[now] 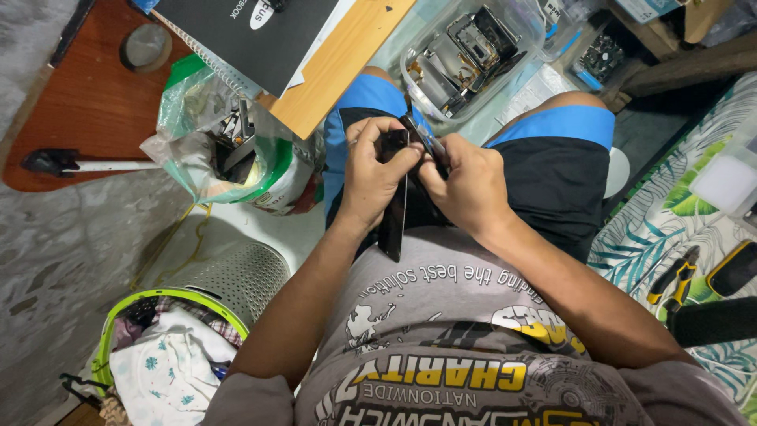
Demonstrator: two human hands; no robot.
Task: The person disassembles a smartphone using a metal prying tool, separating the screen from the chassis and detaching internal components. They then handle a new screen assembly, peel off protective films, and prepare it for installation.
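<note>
Seated, seen from above, both hands meeting over the lap at centre. Left hand curled tight around a slim black phone held on edge, thumb pressed to its upper end, lower end hanging down toward the grey printed shirt. Right hand closed in a pinch on a thin dark part, apparently a panel or cover, lifted off the phone's top at about 12 o'clock from the hands; exact kind too small to tell. Looks like the prising-apart stage: one layer partly away, the rest seemingly joined. Next move likely calls for a steady left grip and a slow, even peel, no twisting. At 9 o'clock, a clear plastic bag of parts. At 1 o'clock, a clear tub of electronic scrap. At 3 o'clock, yellow-handled pliers on a leaf-patterned cloth. At 8 o'clock, a green-rimmed basket.
</note>
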